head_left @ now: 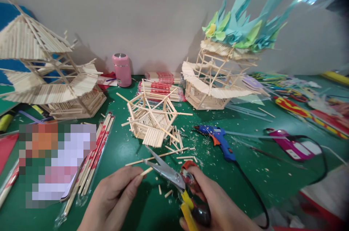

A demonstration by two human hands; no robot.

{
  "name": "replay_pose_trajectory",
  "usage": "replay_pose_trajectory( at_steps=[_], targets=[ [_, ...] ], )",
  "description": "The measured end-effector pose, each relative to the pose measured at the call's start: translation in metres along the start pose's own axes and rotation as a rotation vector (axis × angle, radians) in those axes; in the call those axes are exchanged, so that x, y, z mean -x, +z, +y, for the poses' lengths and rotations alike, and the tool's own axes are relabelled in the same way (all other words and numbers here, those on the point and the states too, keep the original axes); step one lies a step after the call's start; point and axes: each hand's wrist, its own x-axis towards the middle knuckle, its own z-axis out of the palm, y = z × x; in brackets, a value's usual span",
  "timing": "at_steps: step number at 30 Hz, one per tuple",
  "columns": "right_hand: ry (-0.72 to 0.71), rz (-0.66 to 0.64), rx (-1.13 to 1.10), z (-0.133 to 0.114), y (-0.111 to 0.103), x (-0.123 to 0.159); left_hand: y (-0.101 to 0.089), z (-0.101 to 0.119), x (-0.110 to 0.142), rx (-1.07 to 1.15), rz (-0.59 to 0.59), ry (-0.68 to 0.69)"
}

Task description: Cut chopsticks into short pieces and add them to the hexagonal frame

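Between thumb and fingers, my left hand (117, 194) pinches a short wooden stick (147, 171). My right hand (209, 194) grips a pair of scissors (169, 173) with red, black and yellow handles. The blades are parted, and the stick's far end lies close to them; whether they touch it I cannot tell. Beyond the blades stands a small open frame of wooden sticks (152, 114), with a row of short sticks slanting off its near side. A longer stick (177, 152) and several cut pieces (168, 193) lie around the scissors on the green table (120, 151).
A blue glue gun (215, 136) lies at right, its black cable trailing toward me. Stick pagodas stand at back left (68, 89) and back right (209, 89). Packs of sticks (160, 89), a pink flask (122, 71) and a magenta device (291, 145) are also here.
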Motion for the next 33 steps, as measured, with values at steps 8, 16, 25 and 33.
replay_pose_trajectory(
  at_steps=[8, 16, 25, 33],
  targets=[
    [-0.036, 0.090, 0.034, 0.005, 0.003, 0.008, 0.001, -0.004, -0.003, -0.007, 0.045, 0.095],
    [0.047, -0.040, 0.051, 0.001, -0.004, 0.007, -0.006, -0.003, -0.006, -0.048, 0.056, 0.169],
    [0.148, 0.017, 0.051, 0.004, 0.001, -0.004, -0.010, -0.008, 0.006, 0.152, -0.130, -0.153],
    [0.125, 0.101, 0.320, 0.015, -0.017, 0.003, 0.003, -0.003, 0.007, 0.592, -0.034, -0.574]
  ],
)
